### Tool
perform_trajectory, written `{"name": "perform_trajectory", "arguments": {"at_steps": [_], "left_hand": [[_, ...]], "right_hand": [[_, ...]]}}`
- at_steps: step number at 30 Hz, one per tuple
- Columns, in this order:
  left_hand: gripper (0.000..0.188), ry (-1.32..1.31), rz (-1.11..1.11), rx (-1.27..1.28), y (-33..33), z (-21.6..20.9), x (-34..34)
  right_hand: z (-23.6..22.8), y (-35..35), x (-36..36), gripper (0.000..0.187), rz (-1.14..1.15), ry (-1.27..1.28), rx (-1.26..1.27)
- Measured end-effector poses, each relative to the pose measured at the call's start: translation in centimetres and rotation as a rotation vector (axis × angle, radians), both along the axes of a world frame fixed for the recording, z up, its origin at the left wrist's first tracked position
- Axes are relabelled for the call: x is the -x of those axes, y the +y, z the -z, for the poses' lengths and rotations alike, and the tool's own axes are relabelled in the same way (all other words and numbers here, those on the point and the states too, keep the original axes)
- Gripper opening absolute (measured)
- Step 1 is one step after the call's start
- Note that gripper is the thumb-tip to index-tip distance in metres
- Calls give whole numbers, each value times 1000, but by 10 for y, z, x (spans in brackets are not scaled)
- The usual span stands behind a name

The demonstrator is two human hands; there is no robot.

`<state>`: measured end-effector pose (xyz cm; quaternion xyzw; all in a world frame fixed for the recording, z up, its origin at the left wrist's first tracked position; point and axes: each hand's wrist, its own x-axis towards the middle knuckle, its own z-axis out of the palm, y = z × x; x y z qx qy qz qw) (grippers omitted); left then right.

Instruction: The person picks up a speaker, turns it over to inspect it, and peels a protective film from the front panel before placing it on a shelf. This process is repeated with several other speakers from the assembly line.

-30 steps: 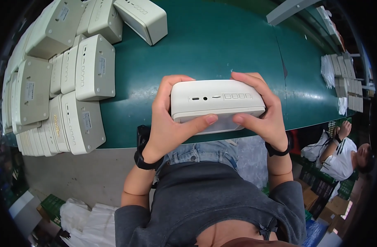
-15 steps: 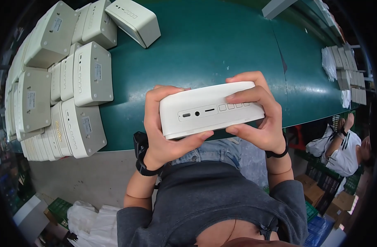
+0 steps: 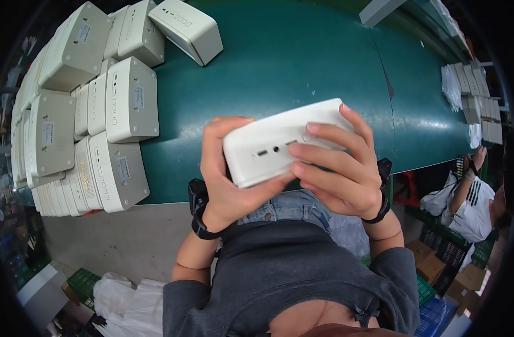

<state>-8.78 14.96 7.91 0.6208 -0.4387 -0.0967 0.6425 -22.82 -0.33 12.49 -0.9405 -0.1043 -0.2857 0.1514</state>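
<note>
A white box-shaped speaker [image 3: 248, 158] is held above the table's near edge, in front of my body. Its face with ports turns up toward me, and its right end tilts away. My left hand [image 3: 220, 168] grips the left end, fingers behind the far edge and thumb along the near edge. Over the right part lies my right hand [image 3: 346, 157], its fingers bent across the ported face and covering most of the buttons. One fingertip rests at the far right corner. The right hand is slightly blurred.
Stacks of similar cream speakers [image 3: 134, 104] fill the left of the green table [image 3: 279, 62]. One speaker [image 3: 198, 33] stands apart at the back. More white boxes [image 3: 473, 81] are at the far right, near a seated person [image 3: 470, 208]. Crates and cartons [image 3: 425, 261] lie lower right.
My right hand has shifted from gripping the right end to reaching its fingers across the ported face. The speaker has tilted, its right end rising away from me. My left hand keeps its grip.
</note>
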Motion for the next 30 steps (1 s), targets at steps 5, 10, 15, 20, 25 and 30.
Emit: {"name": "perform_trajectory", "arguments": {"at_steps": [5, 10, 15, 20, 25, 30], "left_hand": [[68, 233, 10, -15, 0, -4, 0], [65, 642, 109, -44, -2, -5, -4], [62, 596, 159, 10, -2, -2, -7], [64, 607, 165, 15, -2, -3, -8], [66, 601, 218, -150, 1, -1, -13], [76, 805, 296, 29, -7, -4, -17]], "right_hand": [[1, -10, -2, 47, 85, 49, -300], [2, -17, 1, 69, 174, 139, -770], [4, -7, 1, 74, 129, 203, -1253], [2, -8, 2, 74, 124, 243, -1263], [3, -16, 0, 64, 153, 333, -1302], [29, -32, 6, 49, 186, 342, -1676]]}}
